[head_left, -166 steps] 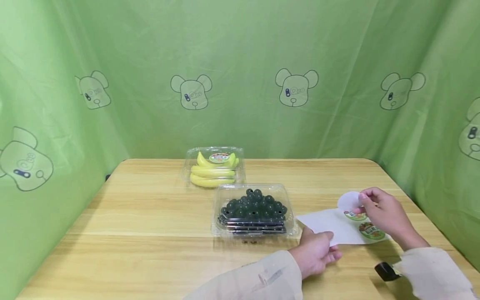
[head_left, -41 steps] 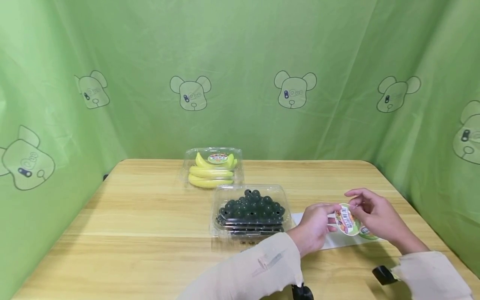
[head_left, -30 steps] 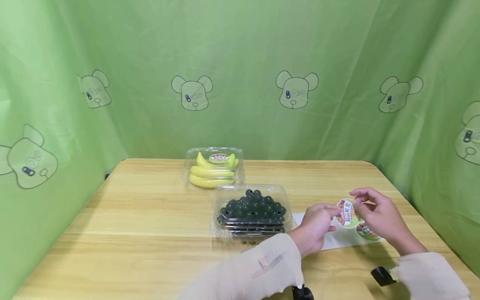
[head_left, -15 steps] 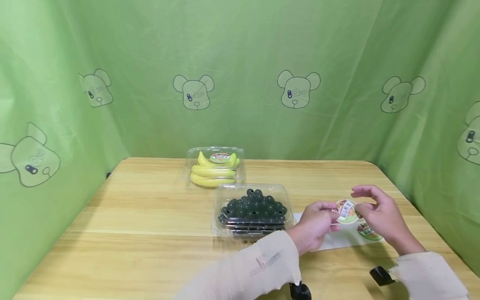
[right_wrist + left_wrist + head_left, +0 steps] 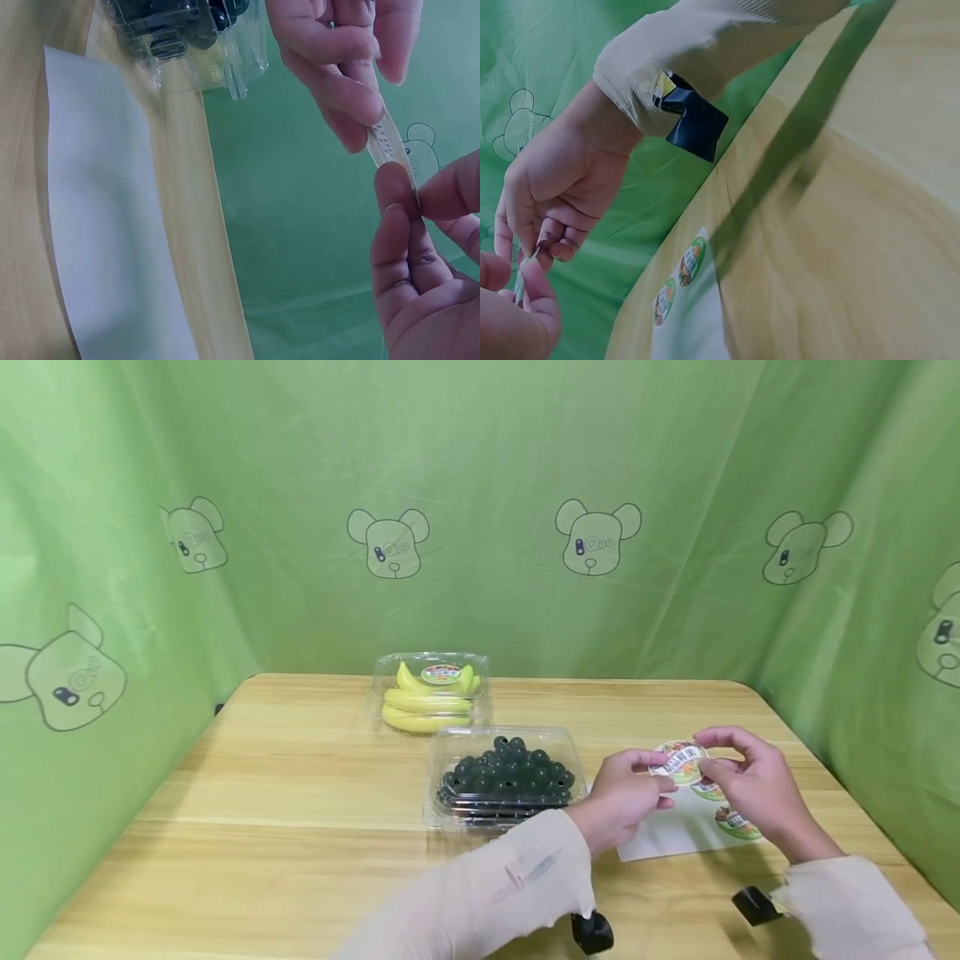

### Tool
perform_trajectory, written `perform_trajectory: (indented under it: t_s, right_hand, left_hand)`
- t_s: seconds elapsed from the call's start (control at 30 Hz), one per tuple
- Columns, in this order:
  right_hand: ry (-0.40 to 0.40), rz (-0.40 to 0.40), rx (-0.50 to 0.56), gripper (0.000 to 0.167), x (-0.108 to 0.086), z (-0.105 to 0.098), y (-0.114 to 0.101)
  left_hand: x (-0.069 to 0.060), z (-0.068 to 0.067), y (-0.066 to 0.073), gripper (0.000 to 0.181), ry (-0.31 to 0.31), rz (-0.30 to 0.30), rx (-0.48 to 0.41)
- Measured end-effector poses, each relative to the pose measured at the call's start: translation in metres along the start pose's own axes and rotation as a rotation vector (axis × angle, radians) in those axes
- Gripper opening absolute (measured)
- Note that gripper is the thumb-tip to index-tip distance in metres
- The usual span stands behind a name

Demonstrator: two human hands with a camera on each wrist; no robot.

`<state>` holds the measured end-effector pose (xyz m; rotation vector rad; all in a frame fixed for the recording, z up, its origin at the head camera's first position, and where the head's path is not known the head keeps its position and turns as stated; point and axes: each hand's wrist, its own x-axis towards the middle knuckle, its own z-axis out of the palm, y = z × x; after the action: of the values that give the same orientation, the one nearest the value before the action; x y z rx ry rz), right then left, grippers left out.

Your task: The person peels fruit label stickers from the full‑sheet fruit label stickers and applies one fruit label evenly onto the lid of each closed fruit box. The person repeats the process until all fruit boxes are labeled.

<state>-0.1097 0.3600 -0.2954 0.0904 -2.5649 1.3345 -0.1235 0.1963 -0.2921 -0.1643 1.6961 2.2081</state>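
A round fruit sticker (image 5: 678,763) with a white lettered band is held up over the white sticker sheet (image 5: 660,831). My left hand (image 5: 621,795) pinches its left edge, and my right hand (image 5: 761,789) pinches the right edge between thumb and finger. From the side, in the right wrist view, the sticker (image 5: 388,142) shows as a thin, slightly bent strip between both hands. Two more stickers still lie on the sheet, partly behind the right hand. Just left of my left hand stands a clear clamshell box of dark grapes (image 5: 510,777), lid closed.
A clear clamshell box of bananas (image 5: 427,702) stands farther back, with a similar round sticker on its lid. Black wrist devices (image 5: 592,932) hang below both sleeves. The wooden table (image 5: 262,827) is enclosed by green cloth walls (image 5: 480,452).
Earlier the right hand held a white-backed disc above the sheet. Since then the sticker was turned printed side up, taken in both hands, rotated, and moved slightly up and left.
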Motion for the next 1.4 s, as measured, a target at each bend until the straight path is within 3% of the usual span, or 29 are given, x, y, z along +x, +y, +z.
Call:
perform_trajectory:
  t_s: [0.13,0.3,0.5,0.7,1.13,1.4]
  right_hand:
    - [-0.015,-0.001,0.015,0.03,0.002,0.001,-0.003]
    - [-0.04,-0.043,0.062,0.031,0.005,0.004,-0.005]
    - [-0.088,-0.024,0.171,0.024,0.01,0.01,-0.014]
    - [-0.124,-0.034,0.202,0.021,0.016,0.021,-0.023]
    - [-0.176,0.009,0.227,0.027,0.027,0.032,-0.036]
    - [-0.232,-0.029,0.218,0.028,0.029,0.039,-0.035]
  left_hand:
    - [0.0,-0.004,0.007,0.029,0.029,0.016,0.101]
    - [0.002,-0.012,0.016,0.028,0.031,0.041,0.118]
    - [0.005,-0.025,0.024,0.027,0.008,0.067,0.229]
    - [0.004,-0.041,0.031,0.026,-0.038,0.092,0.347]
    - [0.01,-0.067,0.043,0.032,-0.087,0.125,0.408]
    - [0.013,-0.084,0.044,0.032,-0.144,0.15,0.413]
